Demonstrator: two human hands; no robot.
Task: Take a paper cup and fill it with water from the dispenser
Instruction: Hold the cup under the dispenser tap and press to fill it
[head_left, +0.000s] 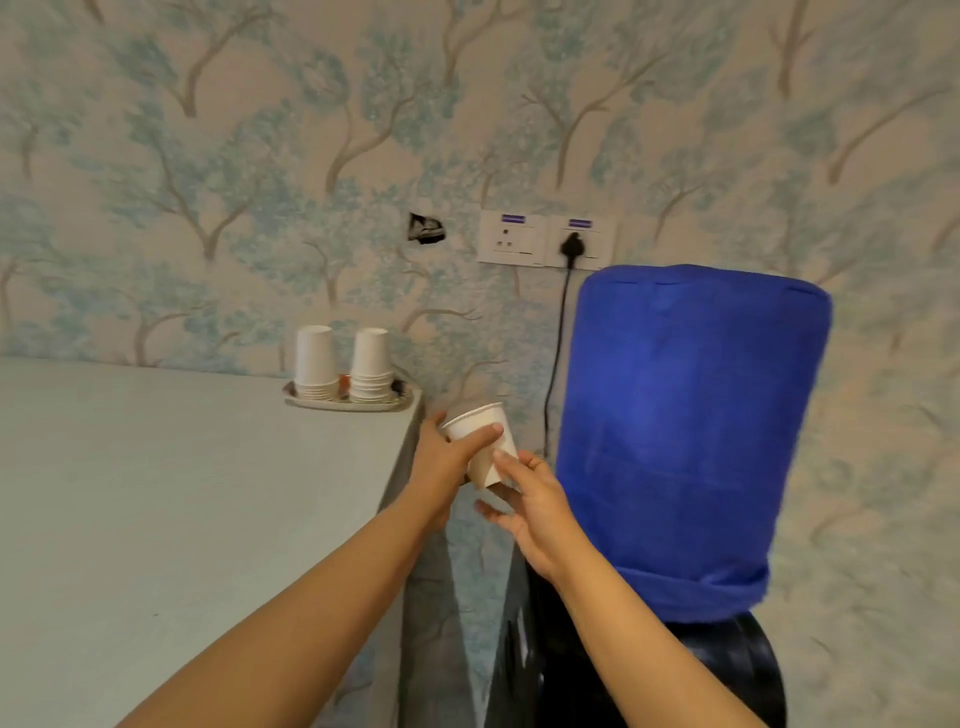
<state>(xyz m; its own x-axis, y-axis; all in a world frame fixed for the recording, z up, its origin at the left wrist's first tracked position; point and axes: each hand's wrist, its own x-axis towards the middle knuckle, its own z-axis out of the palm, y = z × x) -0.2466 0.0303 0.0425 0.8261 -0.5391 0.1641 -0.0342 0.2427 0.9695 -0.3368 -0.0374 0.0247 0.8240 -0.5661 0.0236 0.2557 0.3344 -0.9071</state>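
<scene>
The left hand (447, 457) is gripping a tilted paper cup (483, 441) with fingers wrapped around its side, while the right hand (535, 512) is pinching its base, both between the table's (156, 493) right edge and the blue-covered dispenser (685, 441).

We note a white paper cup (480, 441) and a blue bottle cover (685, 441). The wallpaper (260, 156) shows teal trees on beige.

Wallpapered room (208, 156), cup-stocked counter (156, 493)
</scene>
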